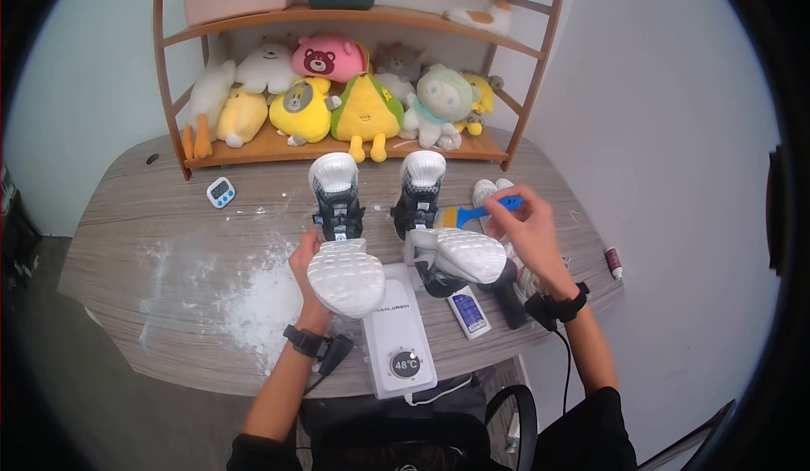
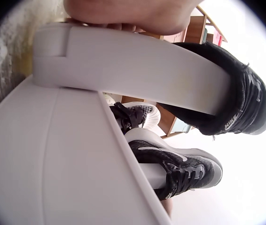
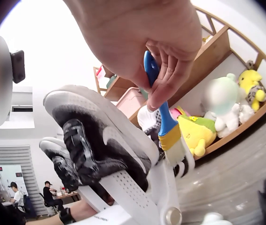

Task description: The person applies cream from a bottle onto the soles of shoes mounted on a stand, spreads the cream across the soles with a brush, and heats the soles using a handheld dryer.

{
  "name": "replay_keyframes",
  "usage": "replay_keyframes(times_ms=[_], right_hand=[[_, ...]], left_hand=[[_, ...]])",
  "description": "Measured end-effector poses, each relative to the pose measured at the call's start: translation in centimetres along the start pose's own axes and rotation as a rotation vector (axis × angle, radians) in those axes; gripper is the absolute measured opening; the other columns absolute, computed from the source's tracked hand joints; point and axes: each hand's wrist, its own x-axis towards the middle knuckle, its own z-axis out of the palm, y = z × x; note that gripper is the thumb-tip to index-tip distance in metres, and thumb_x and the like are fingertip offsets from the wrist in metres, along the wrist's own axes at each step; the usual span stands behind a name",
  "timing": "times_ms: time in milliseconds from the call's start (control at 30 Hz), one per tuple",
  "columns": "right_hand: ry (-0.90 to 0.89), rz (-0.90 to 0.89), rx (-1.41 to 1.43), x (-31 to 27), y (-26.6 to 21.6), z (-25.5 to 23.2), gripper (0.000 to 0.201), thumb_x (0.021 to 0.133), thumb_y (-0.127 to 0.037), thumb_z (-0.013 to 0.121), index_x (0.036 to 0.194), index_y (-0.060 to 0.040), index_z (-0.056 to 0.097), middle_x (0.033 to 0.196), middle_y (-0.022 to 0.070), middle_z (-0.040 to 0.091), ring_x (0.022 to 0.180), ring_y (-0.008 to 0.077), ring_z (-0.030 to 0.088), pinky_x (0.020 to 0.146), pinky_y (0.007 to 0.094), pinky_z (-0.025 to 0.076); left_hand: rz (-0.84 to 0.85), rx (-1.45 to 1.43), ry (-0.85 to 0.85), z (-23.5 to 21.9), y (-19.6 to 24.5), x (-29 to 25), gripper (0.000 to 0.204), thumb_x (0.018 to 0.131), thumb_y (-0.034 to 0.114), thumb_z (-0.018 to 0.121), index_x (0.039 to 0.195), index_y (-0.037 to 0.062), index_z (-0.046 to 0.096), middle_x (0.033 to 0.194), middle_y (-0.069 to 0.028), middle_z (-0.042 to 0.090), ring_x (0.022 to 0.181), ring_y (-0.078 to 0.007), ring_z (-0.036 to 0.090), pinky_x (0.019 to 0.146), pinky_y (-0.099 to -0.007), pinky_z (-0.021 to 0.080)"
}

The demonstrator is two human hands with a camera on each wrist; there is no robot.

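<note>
My right hand (image 1: 531,230) pinches the blue handle of a flat paintbrush (image 1: 477,213). In the right wrist view the pale bristles of the paintbrush (image 3: 174,152) hang beside the white sole of a black sneaker (image 3: 133,140). My left hand (image 1: 305,262) is behind the front left sneaker (image 1: 346,277), partly hidden by it. In the left wrist view, the left hand (image 2: 133,14) holds the white arm of a shoe dryer (image 2: 123,65), fingers bent behind it. Several black sneakers with white soles sit on the dryer's arms. Its display (image 1: 406,364) reads 48°C.
White powder (image 1: 261,302) is scattered on the table's left. A timer (image 1: 221,192) lies near the shelf (image 1: 337,152), which carries plush toys. A white-and-blue bottle (image 1: 469,312) and a dark brush-like item (image 1: 509,302) lie right of the dryer. A small bottle (image 1: 613,263) is at the right edge.
</note>
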Motion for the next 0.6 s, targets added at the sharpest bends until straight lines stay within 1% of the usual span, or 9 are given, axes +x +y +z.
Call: replay_keyframes(times_ms=[67,133,200,367,400,467,500,533,600], right_hand=[[0.032,0.014,0.124,0.7,-1.3,-0.4,0.023,0.099,-0.018,0.075,0.107,0.0019,0.066,0.077,0.0079,0.070,0.066,0.0107,0.068,0.059,0.0250,0.055],[0.030,-0.003,0.110,1.0,-3.0,-0.6,0.023,0.098,-0.018,0.075,0.106,0.0018,0.066,0.076,0.0073,0.070,0.064,0.0105,0.067,0.057,0.0246,0.054],[-0.006,-0.007,0.078,1.3,-4.3,-0.7,0.024,0.098,-0.018,0.075,0.106,0.0021,0.066,0.076,0.0066,0.070,0.063,0.0103,0.067,0.056,0.0238,0.054],[-0.120,-0.119,0.016,2.1,-7.8,0.0,0.023,0.099,-0.020,0.074,0.109,-0.0003,0.066,0.077,0.0041,0.070,0.064,0.0077,0.066,0.058,0.0226,0.054],[-0.114,-0.113,0.022,2.1,-8.5,0.5,0.023,0.099,-0.020,0.074,0.109,-0.0003,0.066,0.077,0.0041,0.070,0.064,0.0077,0.066,0.058,0.0226,0.054],[-0.181,-0.234,-0.021,2.3,-10.0,1.7,0.021,0.100,-0.019,0.072,0.109,-0.0003,0.067,0.078,0.0028,0.070,0.065,0.0076,0.067,0.060,0.0233,0.055],[-0.211,-0.249,-0.054,2.4,-10.6,2.3,0.022,0.099,-0.018,0.073,0.109,0.0008,0.067,0.076,0.0042,0.071,0.066,0.0090,0.069,0.062,0.0251,0.056],[-0.202,-0.243,-0.046,2.7,-10.9,2.8,0.022,0.099,-0.018,0.073,0.109,0.0008,0.067,0.076,0.0042,0.071,0.066,0.0090,0.069,0.062,0.0251,0.056],[-0.318,-0.254,-0.208,3.2,-11.2,3.8,0.024,0.097,-0.019,0.074,0.104,0.0034,0.068,0.073,0.0074,0.071,0.068,0.0107,0.071,0.063,0.0264,0.056]], left_hand=[[-0.132,-0.168,0.007,0.2,1.2,-0.1,0.037,0.106,0.019,0.059,0.071,0.0081,0.055,0.062,0.0042,0.047,0.055,-0.0040,0.044,0.050,-0.0272,0.037],[-0.138,-0.152,0.041,0.5,1.4,-0.2,0.040,0.106,0.019,0.059,0.068,0.0097,0.051,0.060,0.0046,0.046,0.054,-0.0041,0.044,0.050,-0.0275,0.037],[-0.229,-0.239,0.028,0.3,1.0,0.0,0.043,0.105,0.020,0.059,0.065,0.0117,0.048,0.059,0.0051,0.045,0.053,-0.0043,0.044,0.050,-0.0280,0.037],[-0.169,-0.162,0.029,0.3,1.5,-0.1,0.043,0.106,0.020,0.059,0.064,0.0119,0.048,0.059,0.0050,0.046,0.052,-0.0046,0.044,0.049,-0.0279,0.035],[-0.211,-0.186,0.006,0.2,1.3,0.0,0.042,0.106,0.020,0.058,0.066,0.0103,0.050,0.060,0.0048,0.047,0.052,-0.0050,0.044,0.049,-0.0279,0.036],[-0.256,-0.199,-0.027,-0.7,-0.1,0.3,0.041,0.106,0.020,0.058,0.068,0.0087,0.052,0.060,0.0046,0.047,0.051,-0.0054,0.044,0.049,-0.0280,0.036],[-0.290,-0.213,-0.130,-1.8,-1.7,0.6,0.029,0.108,0.021,0.056,0.084,0.0059,0.060,0.070,0.0002,0.059,0.061,-0.0076,0.056,0.057,-0.0282,0.047],[-0.324,-0.227,-0.233,-2.4,-2.4,0.9,0.026,0.109,0.023,0.054,0.100,0.0031,0.069,0.081,-0.0042,0.070,0.071,-0.0097,0.068,0.065,-0.0285,0.058],[-0.294,-0.211,-0.197,-1.3,0.2,0.3,0.027,0.109,0.025,0.055,0.099,0.0032,0.069,0.079,-0.0040,0.069,0.069,-0.0102,0.068,0.065,-0.0286,0.058]])
